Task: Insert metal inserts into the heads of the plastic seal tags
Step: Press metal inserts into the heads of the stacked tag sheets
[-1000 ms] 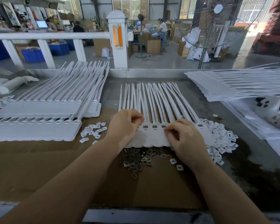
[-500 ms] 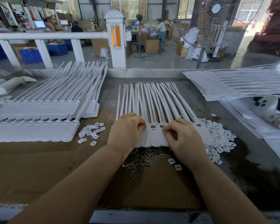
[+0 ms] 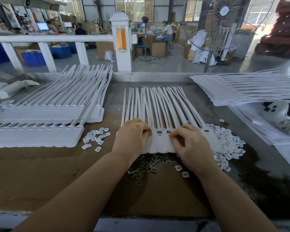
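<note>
A strip of joined white plastic seal tags lies on the cardboard in the middle, straps fanning away from me. My left hand rests with curled fingers on the left tag heads and holds the strip. My right hand has thumb and forefinger pinched together at a tag head; the small piece between them looks like a metal insert. Two open head slots show between my hands. A heap of grey metal inserts lies just below the strip, partly under my wrists.
Piles of white plastic clips sit right of the strip and to its left. Stacked tag strips lie at the left and at the back right. A white railing and a fan stand beyond the table.
My left hand has slid a little to the right along the tag heads, covering one more slot. My right hand stays pinched at the same head.
</note>
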Demonstrator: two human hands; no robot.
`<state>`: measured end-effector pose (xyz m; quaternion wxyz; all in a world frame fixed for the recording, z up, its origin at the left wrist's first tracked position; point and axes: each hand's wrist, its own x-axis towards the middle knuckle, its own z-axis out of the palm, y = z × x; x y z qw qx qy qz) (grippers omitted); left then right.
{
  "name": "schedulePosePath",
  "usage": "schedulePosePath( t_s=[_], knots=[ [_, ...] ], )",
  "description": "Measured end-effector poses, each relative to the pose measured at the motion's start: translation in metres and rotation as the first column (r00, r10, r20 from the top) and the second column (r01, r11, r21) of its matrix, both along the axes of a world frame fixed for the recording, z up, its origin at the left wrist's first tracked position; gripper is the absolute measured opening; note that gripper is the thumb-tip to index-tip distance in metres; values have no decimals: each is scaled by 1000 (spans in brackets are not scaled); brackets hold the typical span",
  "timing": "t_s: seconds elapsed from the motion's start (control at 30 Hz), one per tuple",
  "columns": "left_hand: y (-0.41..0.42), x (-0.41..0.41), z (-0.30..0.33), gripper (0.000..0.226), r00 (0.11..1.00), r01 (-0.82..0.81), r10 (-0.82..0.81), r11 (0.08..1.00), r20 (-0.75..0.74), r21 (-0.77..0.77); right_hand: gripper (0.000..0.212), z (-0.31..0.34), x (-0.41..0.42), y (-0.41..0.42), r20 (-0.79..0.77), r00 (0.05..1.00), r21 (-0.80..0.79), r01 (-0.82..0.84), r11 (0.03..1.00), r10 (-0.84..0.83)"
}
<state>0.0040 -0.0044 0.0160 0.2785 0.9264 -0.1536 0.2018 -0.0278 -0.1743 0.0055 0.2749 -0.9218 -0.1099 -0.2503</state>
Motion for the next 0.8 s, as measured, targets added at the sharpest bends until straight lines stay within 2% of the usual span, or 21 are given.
schedulePosePath(
  t_s=[0.1, 0.27, 0.47, 0.63, 0.8],
  knots=[
    [0, 0, -3, 14, 999, -36, 36, 999, 37, -6, 8, 0, 0, 0, -1, 1000, 3, -5, 1000, 5],
    [-3, -5, -5, 16, 995, -41, 34, 996, 93, 79, 9, 0, 0, -1, -5, 1000, -8, -3, 1000, 3],
    [-2, -6, 0, 21, 999, -28, 18, 980, 52, 195, 8, 0, 0, -1, -7, 1000, -6, -1, 1000, 1],
    [-4, -7, 3, 16, 996, -84, 80, 990, 38, 110, 8, 0, -1, -1, -11, 1000, -16, 1, 1000, -1],
    [-3, -7, 2, 17, 996, -70, 59, 981, 67, 181, 8, 0, 0, -1, -6, 1000, -12, -4, 1000, 4]
  ],
)
